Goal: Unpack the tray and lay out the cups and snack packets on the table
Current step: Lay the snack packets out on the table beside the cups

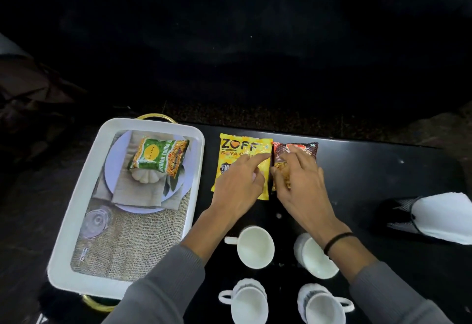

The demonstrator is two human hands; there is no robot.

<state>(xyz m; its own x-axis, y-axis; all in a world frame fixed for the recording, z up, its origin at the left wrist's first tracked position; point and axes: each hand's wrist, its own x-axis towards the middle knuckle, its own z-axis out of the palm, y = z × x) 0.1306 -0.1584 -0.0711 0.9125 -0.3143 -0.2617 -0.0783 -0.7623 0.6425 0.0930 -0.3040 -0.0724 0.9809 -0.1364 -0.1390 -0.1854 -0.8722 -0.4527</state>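
On black table, left hand (238, 183) & right hand (297, 175) press flat on yellow Zoff packet (229, 155) & brown snack packet (304, 149), gripping nothing. 4 white ceramic cups (255, 247) out. Next, probably: green packet (159, 156) from white rectangular tray (76, 211).

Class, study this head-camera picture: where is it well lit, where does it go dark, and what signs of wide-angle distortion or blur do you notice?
Head view: light falls on the white tray, yellow packet and cups; everything beyond the black table sinks into near-black. Head view: the tray's straight sides bow, a wide-angle effect. Head view: the lower cups and sleeves look soft.
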